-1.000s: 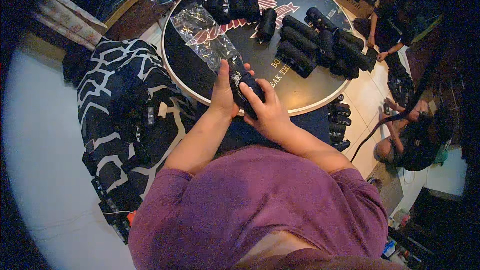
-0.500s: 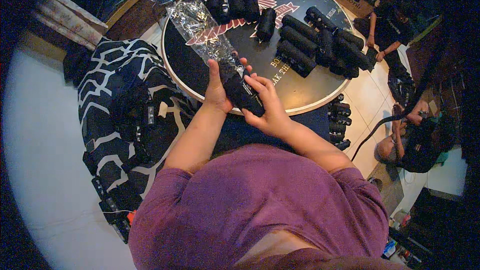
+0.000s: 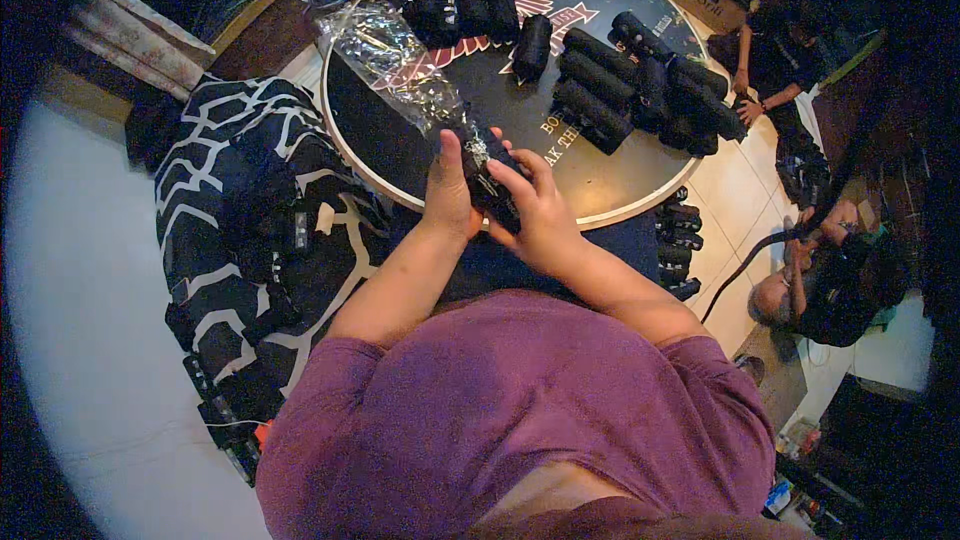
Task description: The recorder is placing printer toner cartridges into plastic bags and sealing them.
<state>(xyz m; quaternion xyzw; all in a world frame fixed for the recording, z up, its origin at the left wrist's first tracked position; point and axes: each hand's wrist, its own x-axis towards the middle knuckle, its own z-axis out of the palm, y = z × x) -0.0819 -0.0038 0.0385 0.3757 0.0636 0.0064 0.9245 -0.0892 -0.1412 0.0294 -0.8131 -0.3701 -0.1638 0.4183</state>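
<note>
The left grip (image 3: 450, 198) cups one side of a dark bundle (image 3: 481, 180) and the right grip (image 3: 540, 212) grasps it from the other, fingers pressed along it, at the centre of the frame. A clear plastic sleeve (image 3: 398, 55) trails from the bundle's far end toward the upper left, crinkled; light, even pressure should spare the film. Handling is best kept clear of the black rolls (image 3: 594, 114) on the round surface (image 3: 590, 188), upper right.
</note>
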